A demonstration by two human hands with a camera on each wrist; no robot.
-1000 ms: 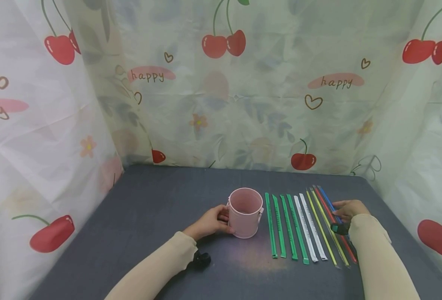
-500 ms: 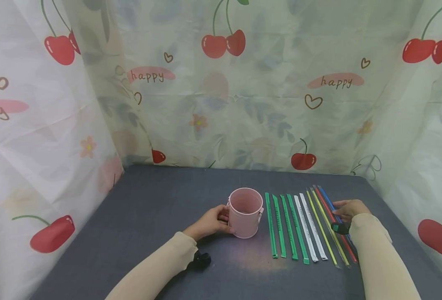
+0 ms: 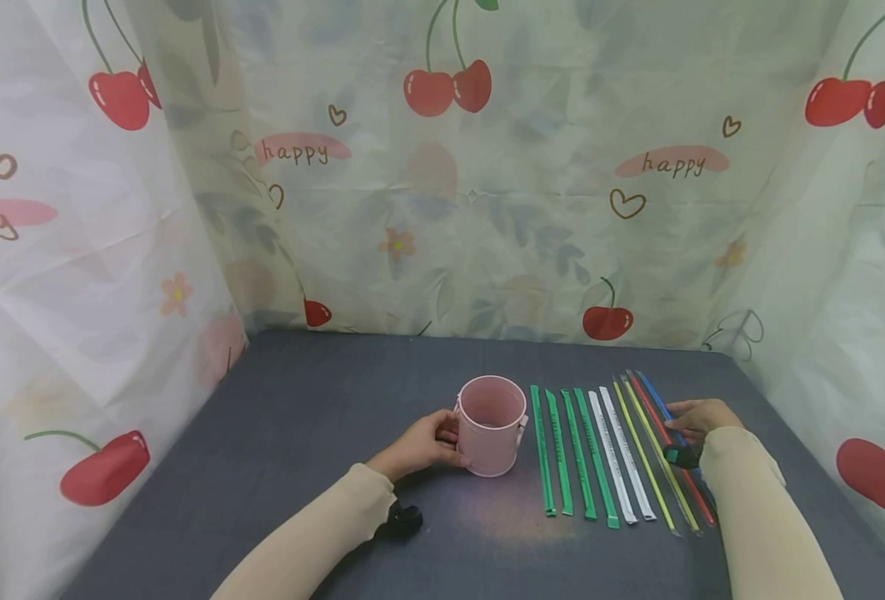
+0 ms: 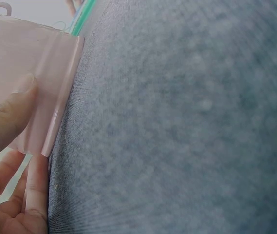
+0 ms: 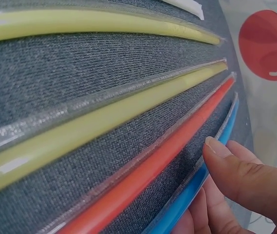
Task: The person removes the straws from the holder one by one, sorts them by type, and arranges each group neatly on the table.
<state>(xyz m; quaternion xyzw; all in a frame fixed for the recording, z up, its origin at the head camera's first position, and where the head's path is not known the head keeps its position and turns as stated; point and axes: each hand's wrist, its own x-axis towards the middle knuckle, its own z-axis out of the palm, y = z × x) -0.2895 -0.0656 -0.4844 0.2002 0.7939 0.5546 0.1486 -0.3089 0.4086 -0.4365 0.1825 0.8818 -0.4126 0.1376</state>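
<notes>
A small pink bucket [image 3: 490, 450] stands upright on the dark table. My left hand [image 3: 417, 443] holds its left side, the thumb [image 4: 16, 109] on the wall and fingers round the lower edge. At the right end of a row of straws lies a blue straw [image 3: 653, 395] in a clear wrapper. My right hand [image 3: 707, 417] pinches this blue straw [image 5: 189, 192] between thumb and fingers, as the right wrist view shows. Just left of it is a red straw [image 3: 663, 433], then two yellow straws [image 3: 648, 430]. The near part of the blue straw is hidden under my right arm.
Between the bucket and the yellow straws lie two white-wrapped straws [image 3: 613, 457] and several green-wrapped straws [image 3: 579, 454], side by side. A curtain printed with cherries [image 3: 472, 208] hangs behind the table [image 3: 322, 400] and at both sides.
</notes>
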